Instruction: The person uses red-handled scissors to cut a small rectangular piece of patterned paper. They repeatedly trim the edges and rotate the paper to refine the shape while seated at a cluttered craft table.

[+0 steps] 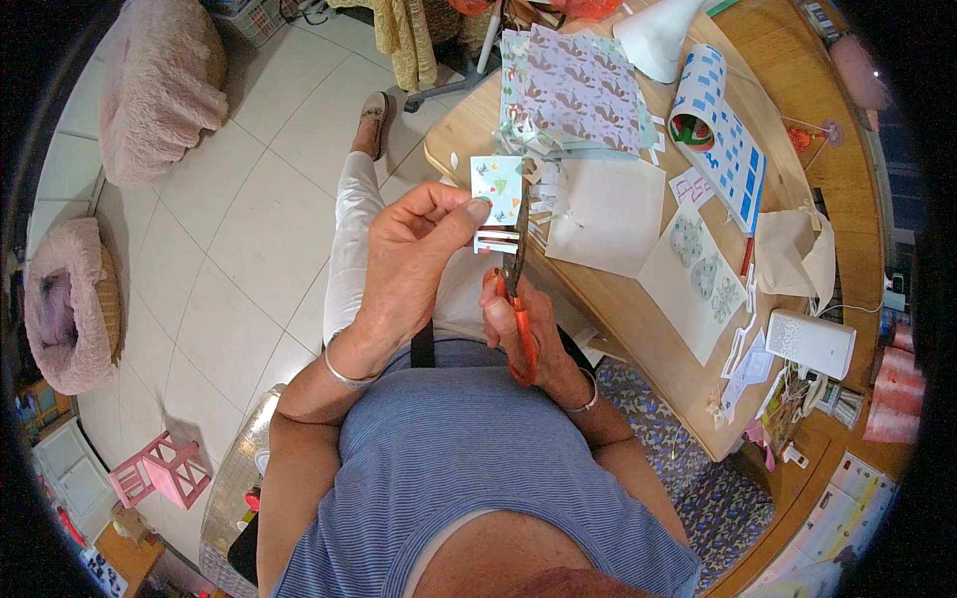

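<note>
My left hand (pixel 419 261) pinches a small piece of pale blue patterned paper (pixel 496 183) between thumb and fingers. Narrow paper strips (pixel 496 241) show just below that piece, near the same fingers. My right hand (pixel 527 325) is closed around the orange handles of a pair of scissors (pixel 525 329). The dark blades point up along the right edge of the patterned piece. Whether the blades touch the paper cannot be told. Beyond them, on the wooden table, lie sheets of purple patterned paper (pixel 583 90) and a heap of paper scraps (pixel 549 187).
The wooden table (pixel 643 359) holds a plain sheet (pixel 609 213), a sheet with butterfly shapes (pixel 695 284), a blue-and-white roll (pixel 699 97) and a white box-shaped device (pixel 811 344). A small pink chair (pixel 168 475) and plush pet beds (pixel 161 90) stand on the tiled floor.
</note>
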Demonstrator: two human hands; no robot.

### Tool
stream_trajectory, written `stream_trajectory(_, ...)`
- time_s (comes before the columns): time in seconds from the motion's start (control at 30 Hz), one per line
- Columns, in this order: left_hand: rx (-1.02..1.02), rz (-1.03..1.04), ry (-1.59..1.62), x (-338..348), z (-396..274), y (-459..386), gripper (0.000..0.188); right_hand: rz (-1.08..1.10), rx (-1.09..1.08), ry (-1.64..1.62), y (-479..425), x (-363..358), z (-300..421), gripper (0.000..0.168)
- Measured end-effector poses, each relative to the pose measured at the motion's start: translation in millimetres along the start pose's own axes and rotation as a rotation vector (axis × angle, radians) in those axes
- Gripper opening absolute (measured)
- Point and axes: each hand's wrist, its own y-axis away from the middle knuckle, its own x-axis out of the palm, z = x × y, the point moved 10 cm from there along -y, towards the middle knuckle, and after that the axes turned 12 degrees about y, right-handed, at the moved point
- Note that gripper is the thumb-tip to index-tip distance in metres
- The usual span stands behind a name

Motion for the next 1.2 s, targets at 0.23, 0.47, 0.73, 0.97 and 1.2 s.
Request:
stream_trajectory(0.23,-0.005,0.004,-0.024,-1.8,2.0,-0.1,0.007,0.013,0.027,-0.017,1.1,1.6,-4.4,0.046)
stream_trajectory(0.47,-0.005,0.022,-0.026,-0.3,3.3,0.0,0.006,-0.003,0.005,-0.018,1.2,0.4,-2.4,0.048)
stream_trajectory(0.73,-0.009,0.019,-0.022,-1.3,3.6,0.1,0.006,0.001,0.022,-0.046,1.8,2.8,-5.8,0.046)
stream_trajectory(0.97,-0.013,-0.004,0.001,-3.2,5.4,-0.3,0.007,-0.018,0.007,-0.028,1.5,0.8,-1.1,0.045)
stream_trajectory(1.2,-0.007,0.006,0.007,-1.9,5.1,0.6,0.008,-0.027,-0.009,0.005,2.8,1.5,-5.8,0.047)
